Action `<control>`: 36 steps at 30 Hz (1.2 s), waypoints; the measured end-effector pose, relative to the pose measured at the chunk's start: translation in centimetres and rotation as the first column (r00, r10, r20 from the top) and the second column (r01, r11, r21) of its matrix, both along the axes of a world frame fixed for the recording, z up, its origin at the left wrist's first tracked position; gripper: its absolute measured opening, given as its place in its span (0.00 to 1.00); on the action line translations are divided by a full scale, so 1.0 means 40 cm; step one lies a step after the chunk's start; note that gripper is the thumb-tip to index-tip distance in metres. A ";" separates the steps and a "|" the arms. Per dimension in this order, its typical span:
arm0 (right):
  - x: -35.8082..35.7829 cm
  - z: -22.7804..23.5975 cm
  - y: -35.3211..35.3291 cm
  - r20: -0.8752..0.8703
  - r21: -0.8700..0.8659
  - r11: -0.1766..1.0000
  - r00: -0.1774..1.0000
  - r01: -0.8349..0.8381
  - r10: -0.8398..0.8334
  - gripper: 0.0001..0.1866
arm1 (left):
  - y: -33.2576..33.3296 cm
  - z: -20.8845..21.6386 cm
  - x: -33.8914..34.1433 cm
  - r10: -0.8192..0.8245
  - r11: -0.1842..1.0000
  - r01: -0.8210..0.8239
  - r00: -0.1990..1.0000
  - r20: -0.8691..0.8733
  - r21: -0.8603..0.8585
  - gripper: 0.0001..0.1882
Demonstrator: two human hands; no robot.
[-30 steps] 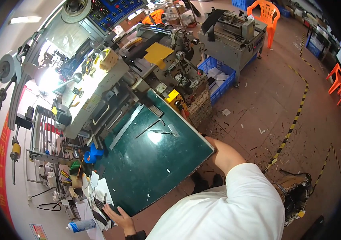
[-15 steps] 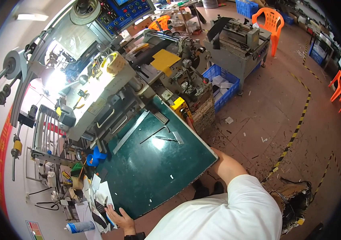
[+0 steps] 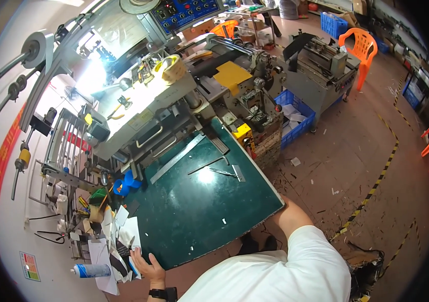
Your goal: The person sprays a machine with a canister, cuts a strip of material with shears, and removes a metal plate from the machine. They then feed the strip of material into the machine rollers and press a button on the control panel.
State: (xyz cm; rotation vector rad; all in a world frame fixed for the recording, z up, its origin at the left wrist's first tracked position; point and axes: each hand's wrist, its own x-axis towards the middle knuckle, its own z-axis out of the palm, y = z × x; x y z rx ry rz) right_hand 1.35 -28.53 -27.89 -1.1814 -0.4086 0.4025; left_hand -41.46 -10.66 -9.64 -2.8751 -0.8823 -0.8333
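Observation:
My left hand (image 3: 149, 267) rests at the near left corner of a dark green board (image 3: 189, 216), fingers stretched and apart, beside loose papers (image 3: 130, 232). It holds nothing that I can see. My right forearm (image 3: 291, 215) reaches past the board's right edge, and the board hides that hand and its fingers. A yellow control box (image 3: 243, 133) is fixed beyond that edge. On the board lie a steel ruler (image 3: 177, 158), a hex key (image 3: 208, 165), a slim dark tool (image 3: 223, 172), a small metal plate (image 3: 238, 173) and scattered white scraps.
The press head (image 3: 144, 118) with its two handles stands over the board's far side. Blue tape rolls (image 3: 128, 183) and a spray can (image 3: 91, 271) are at the left. A blue crate (image 3: 296, 117) of paper and an orange chair (image 3: 359, 48) stand to the right.
The whole view has shifted, so the board and machine appear farther right. My left hand stays by the papers at the corner. The tools on the board have not moved.

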 end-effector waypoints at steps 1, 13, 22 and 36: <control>-0.005 -0.003 -0.013 -0.007 -0.003 1.000 1.000 0.006 -0.006 0.37 | 0.002 -0.002 -0.004 -0.001 1.000 0.001 1.000 0.003 0.006 0.22; -0.108 0.017 -0.365 -0.137 -0.224 0.957 0.966 0.185 -0.218 0.36 | 0.020 -0.032 -0.023 0.037 0.996 -0.042 0.997 0.065 0.080 0.21; -0.518 -0.409 -0.708 0.028 -0.980 0.195 0.999 0.031 -0.019 0.21 | 0.013 -0.036 -0.003 -0.010 0.997 0.002 0.994 0.109 0.073 0.19; -0.587 -0.319 -0.739 -0.283 -0.956 0.054 0.956 -0.288 0.080 0.26 | -0.033 0.060 -0.036 -0.209 0.961 0.252 0.929 0.304 -0.110 0.18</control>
